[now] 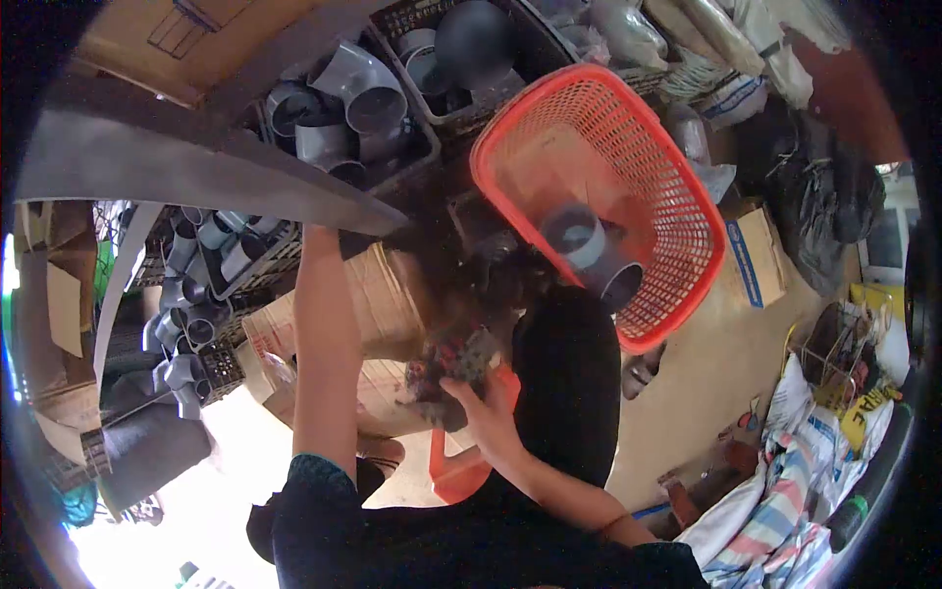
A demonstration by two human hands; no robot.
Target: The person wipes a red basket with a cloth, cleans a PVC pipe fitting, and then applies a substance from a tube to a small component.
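My right hand (pixel 479 417) is at the lower middle, its thumb lying over a dark mottled bundle with reddish patches (pixel 442 378), which looks like cloth and is blurred. The fingers are partly hidden by it. My left forearm (pixel 327 363) reaches up on the left, and my left hand is hidden behind a grey beam-like edge (pixel 226 177). A red plastic basket (pixel 687 196) stands tilted beyond my dark-clothed leg, with grey pipe fittings (pixel 576 236) inside. Behind my right hand is a red-orange plastic piece (pixel 456 471), perhaps a stool.
Black crates (pixel 417 162) hold grey pipe elbows (pixel 373 93) at the top. More fittings (pixel 186 294) fill crates on the left. Cardboard (pixel 383 294) lies beyond my hands. Striped sacks (pixel 775 501) and a cardboard box (pixel 760 255) are on the right.
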